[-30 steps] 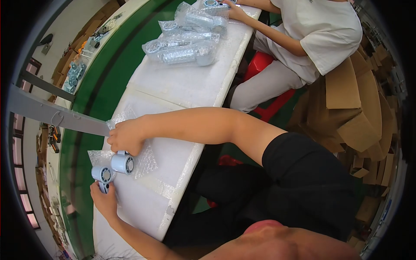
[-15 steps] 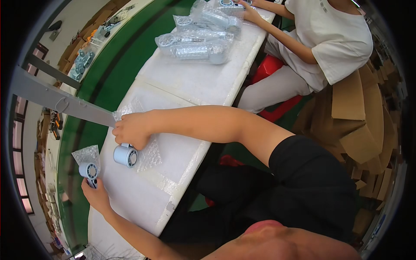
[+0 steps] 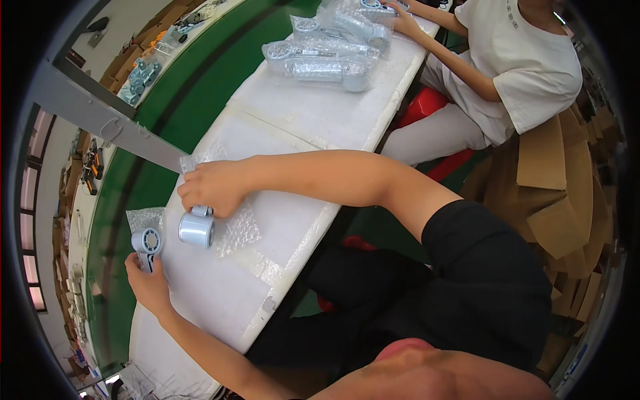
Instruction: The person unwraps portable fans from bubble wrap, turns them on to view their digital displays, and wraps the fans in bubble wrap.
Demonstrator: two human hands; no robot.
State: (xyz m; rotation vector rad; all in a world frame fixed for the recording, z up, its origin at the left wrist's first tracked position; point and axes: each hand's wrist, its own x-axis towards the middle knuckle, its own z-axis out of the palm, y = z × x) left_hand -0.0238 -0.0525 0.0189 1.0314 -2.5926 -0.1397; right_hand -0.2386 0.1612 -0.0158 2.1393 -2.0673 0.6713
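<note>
Low on the left, my left hand point(image 3: 148, 287) is closed around the handle of a light blue handheld fan point(image 3: 146, 241), its round grille turned toward me. Just behind that fan, over the green belt, is a piece of bubble wrap point(image 3: 145, 218). My right hand point(image 3: 215, 188) is closed on a second light blue fan point(image 3: 196, 230), whose round head sticks out below the fingers; most of its handle is hidden by the hand. Under and beside this hand, a clear bubble wrap bag point(image 3: 241, 230) lies on the white table point(image 3: 220, 283).
Several bubble-wrapped fans point(image 3: 327, 63) lie at the table's far end. A co-worker in a white shirt point(image 3: 533, 73) sits there with a hand point(image 3: 405, 23) at another fan. A green belt point(image 3: 180, 100) runs alongside; a grey metal post point(image 3: 143, 143) crosses it. Cardboard boxes point(image 3: 543, 160) stand right.
The view has shifted slightly. The left fan has turned, showing more of its handle and grille. The fan at my right hand has rotated, so its head now shows more from the side.
</note>
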